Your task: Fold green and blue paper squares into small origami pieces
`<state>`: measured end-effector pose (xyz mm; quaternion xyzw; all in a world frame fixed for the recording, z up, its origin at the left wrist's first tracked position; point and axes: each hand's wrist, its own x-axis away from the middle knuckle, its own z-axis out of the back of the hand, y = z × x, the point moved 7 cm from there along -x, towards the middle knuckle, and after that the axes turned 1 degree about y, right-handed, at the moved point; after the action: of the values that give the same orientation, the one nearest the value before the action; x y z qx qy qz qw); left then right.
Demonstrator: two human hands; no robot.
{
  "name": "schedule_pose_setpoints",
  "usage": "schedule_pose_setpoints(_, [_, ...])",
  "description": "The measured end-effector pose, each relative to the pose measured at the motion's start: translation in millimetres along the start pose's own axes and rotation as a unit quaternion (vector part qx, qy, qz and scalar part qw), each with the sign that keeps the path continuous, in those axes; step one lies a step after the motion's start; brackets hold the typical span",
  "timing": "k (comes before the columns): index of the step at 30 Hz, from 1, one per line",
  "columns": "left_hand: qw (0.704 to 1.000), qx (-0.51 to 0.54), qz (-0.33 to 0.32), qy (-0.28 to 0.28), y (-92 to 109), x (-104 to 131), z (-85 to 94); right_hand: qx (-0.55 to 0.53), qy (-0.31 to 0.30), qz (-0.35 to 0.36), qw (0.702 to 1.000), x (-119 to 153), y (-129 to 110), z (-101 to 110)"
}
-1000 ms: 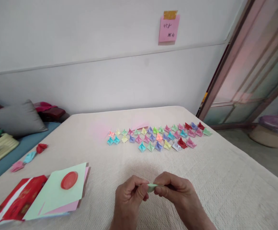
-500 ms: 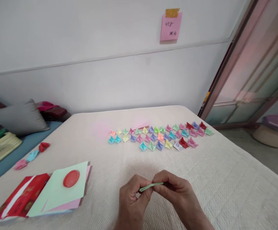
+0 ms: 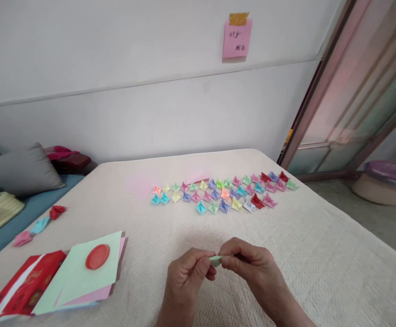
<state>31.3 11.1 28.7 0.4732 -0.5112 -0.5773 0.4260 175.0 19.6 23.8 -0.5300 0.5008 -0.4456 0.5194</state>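
Note:
A small folded piece of light green paper (image 3: pixel 215 261) is held between both hands, just above the cloth-covered table. My left hand (image 3: pixel 190 277) pinches its left end between thumb and fingers. On the right end, my right hand (image 3: pixel 248 261) grips it with thumb and forefinger. Only a short strip of the paper shows; the fingers hide the rest. Beyond the hands, several small folded paper boats (image 3: pixel 225 205) in many colours stand in rows on the table.
At the left lie a stack of coloured paper sheets (image 3: pixel 71 277) with a red round lid (image 3: pixel 97 257) on it, a red packet (image 3: pixel 23 286) and a few crumpled-looking paper pieces (image 3: pixel 41 225). A pink note (image 3: pixel 238 41) is taped to the wall. A covered tub (image 3: pixel 385 181) stands right.
The green paper has turned in my hands and less of it shows. My fingers have shifted their grip along it. The view has swung slightly to the right.

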Motion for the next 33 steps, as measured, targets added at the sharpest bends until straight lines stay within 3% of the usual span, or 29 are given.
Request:
schedule_pose_setpoints(4, [0.999,-0.023,-0.031,0.023,-3.1,-0.5,2.7,0.019,0.008,-0.004,1.000,-0.5,1.1,1.2])
schedule_pose_setpoints(10, [0.998,-0.039,0.017,0.045,-16.5,-3.5,6.6,0.025,0.009,-0.007,1.000,-1.4,4.0,-4.6])
schedule_pose_setpoints(18, [0.997,-0.051,0.011,0.049,-8.4,-3.1,4.6,-0.004,0.011,-0.037,0.999,0.0,8.3,-13.4])
schedule_pose_setpoints(25, [0.990,0.050,0.130,0.027,-38.6,-5.1,-6.5,-0.066,0.049,-0.064,0.995,-2.0,18.7,-5.6])
schedule_pose_setpoints(33, [0.995,0.006,0.087,0.056,-31.8,-4.1,-2.8,-0.120,0.041,-0.090,0.988,-1.3,23.7,-4.6])
